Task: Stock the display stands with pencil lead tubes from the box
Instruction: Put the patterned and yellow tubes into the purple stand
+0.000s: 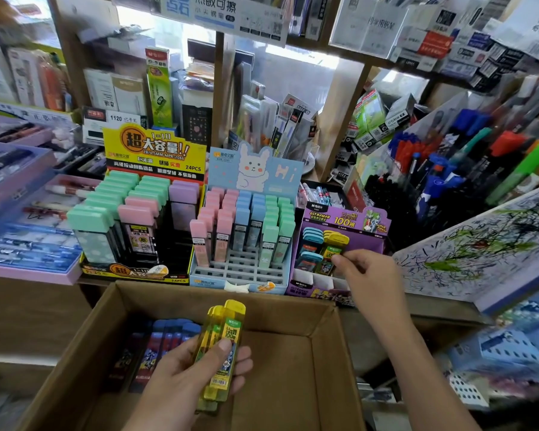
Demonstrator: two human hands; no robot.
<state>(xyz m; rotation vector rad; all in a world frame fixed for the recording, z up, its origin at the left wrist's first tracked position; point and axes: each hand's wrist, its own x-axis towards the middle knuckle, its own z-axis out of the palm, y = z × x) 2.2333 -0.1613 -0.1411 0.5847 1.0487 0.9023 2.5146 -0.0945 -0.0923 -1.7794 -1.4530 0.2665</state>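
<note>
Tubes [223, 343] clamped in left hand [193, 371] over box [277, 368]; right fingers [344, 263] pinch tube [330, 251] at stand [346, 217].

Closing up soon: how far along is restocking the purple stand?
Back rows of the purple stand already hold stocked tubes. The right hand pinches a yellow tube there; the left hand grips a yellow stack. Front slots are empty; blue tubes wait in the box.

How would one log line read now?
left hand: holds yellow tube stack over box | right hand: pinches single tube at purple stand
</note>
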